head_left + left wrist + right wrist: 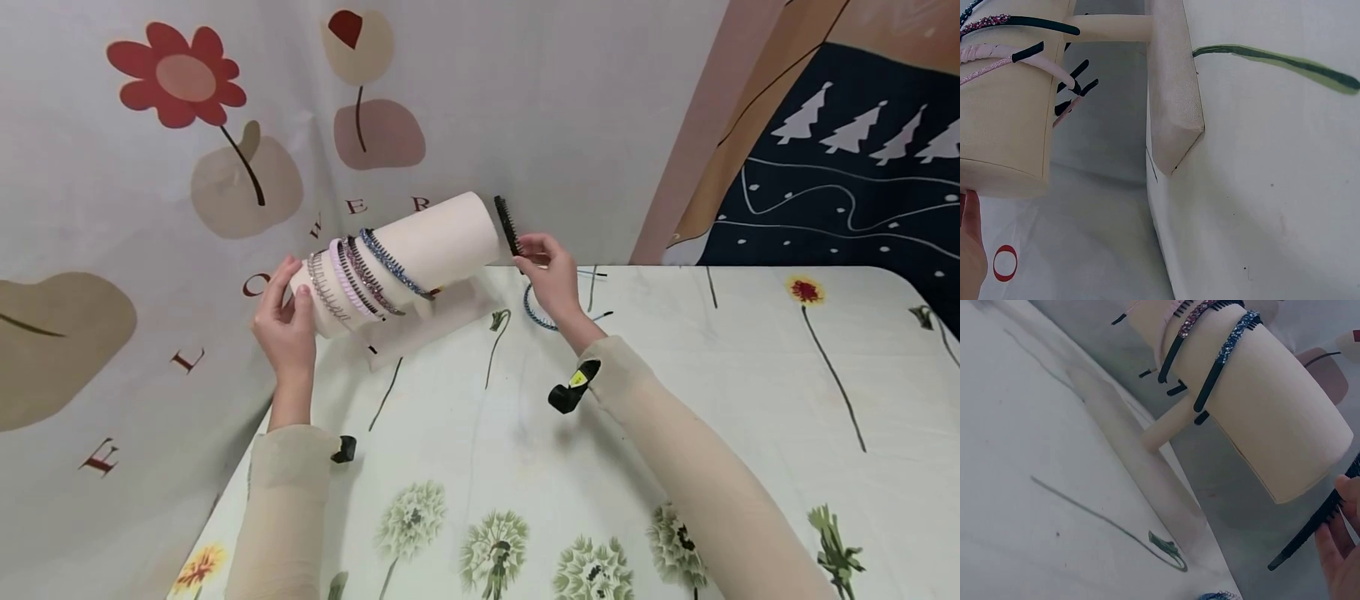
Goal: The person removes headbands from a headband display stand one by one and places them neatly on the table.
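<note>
A cream headband stand has a thick roll [442, 237] on a short post [1169, 425] above a flat base [1175, 81]. Around its left half sit several headbands: a thin pale toothed one [321, 283], a lilac one [347, 279], a pink glittery one [366, 275] and a blue glittery one [390, 262]. My left hand [285, 325] touches the roll's left end with thumb and fingers extended. Just off the right end, my right hand [551, 275] pinches a black toothed headband [1307, 534], apart from the roll.
Below my right hand, a blue headband [536, 310] lies on the table by the wall, partly hidden by that hand. The flower-print cloth [465, 433] covers the table. A printed curtain [525, 100] hangs close behind the stand.
</note>
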Tool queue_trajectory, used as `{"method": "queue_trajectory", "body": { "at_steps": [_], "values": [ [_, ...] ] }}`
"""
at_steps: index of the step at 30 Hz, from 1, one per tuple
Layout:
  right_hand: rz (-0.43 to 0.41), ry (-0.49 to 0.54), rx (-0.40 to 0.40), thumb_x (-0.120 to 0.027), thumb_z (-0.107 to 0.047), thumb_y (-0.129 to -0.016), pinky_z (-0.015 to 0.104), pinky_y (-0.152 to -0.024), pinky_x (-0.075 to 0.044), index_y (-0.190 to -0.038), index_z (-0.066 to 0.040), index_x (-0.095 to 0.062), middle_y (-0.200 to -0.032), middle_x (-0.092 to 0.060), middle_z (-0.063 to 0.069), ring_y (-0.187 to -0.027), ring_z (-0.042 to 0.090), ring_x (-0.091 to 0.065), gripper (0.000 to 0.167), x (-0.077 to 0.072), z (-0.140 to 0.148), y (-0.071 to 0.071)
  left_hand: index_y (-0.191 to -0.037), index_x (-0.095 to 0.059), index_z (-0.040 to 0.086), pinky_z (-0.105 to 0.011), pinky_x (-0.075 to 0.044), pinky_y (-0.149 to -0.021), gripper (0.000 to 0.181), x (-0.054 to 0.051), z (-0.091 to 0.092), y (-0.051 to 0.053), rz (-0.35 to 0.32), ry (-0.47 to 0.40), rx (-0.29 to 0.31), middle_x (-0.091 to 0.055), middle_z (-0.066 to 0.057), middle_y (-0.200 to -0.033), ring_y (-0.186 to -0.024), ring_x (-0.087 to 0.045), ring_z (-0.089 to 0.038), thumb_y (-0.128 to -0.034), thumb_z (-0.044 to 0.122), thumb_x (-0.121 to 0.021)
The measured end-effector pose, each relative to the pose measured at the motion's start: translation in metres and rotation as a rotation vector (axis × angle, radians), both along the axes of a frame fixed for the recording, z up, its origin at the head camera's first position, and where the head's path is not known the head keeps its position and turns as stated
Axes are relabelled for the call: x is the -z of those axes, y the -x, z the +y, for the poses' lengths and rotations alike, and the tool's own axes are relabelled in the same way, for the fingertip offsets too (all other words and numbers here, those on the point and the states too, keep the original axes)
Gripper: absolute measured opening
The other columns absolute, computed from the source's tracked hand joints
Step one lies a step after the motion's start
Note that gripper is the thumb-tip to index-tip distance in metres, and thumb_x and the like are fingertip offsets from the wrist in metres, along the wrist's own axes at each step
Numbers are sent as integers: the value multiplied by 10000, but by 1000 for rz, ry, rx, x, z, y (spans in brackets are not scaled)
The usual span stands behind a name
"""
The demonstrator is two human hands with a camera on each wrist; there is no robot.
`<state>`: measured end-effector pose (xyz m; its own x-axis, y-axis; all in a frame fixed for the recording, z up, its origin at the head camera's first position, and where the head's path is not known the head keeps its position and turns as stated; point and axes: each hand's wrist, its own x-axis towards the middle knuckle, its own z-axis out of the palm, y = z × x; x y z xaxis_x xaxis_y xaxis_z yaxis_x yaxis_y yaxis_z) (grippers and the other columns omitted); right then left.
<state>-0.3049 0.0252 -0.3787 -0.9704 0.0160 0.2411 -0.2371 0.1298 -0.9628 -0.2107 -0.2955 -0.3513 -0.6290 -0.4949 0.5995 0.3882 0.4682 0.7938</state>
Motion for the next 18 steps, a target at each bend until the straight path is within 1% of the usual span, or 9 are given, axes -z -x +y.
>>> {"method": "queue_trajectory", "body": {
  "at_steps": [5,11,15,18],
  "values": [
    [43,-71,-68,-670,-95,-933,340,-996,-536,-1230,-44,-638,-1171,-655,149,-1088,251,-629,302,2,8,-2,-1234,-680,-10,-236,-502,-1049,349,-2,1,0,-1,-14,7,-631,-94,-1386,-1307,-578,-140,-919,84,-563],
    [54,-112,-86,-681,-75,-920,278,-913,-542,-1204,-55,-653,-1118,-656,111,-1015,194,-623,286,6,16,-3,-1237,-676,-16,-245,-503,-1053,350,-4,3,0,-8,-14,11,-626,-89,-1393,-1315,-574,-144,-922,79,-558],
    [57,-145,-119,-685,-88,-920,292,-894,-541,-1216,-52,-652,-1132,-656,137,-1014,218,-615,300,6,22,-4,-1235,-675,-20,-245,-502,-1054,351,-4,3,-1,-5,-12,9,-624,-97,-1395,-1317,-573,-147,-920,76,-554],
    [73,-166,-137,-683,-95,-923,260,-873,-541,-1227,-47,-654,-1144,-660,154,-1014,232,-619,309,7,25,-5,-1233,-674,-25,-245,-502,-1054,352,-4,3,-2,-1,-15,9,-624,-105,-1393,-1316,-574,-149,-917,72,-553]
  ]
}}
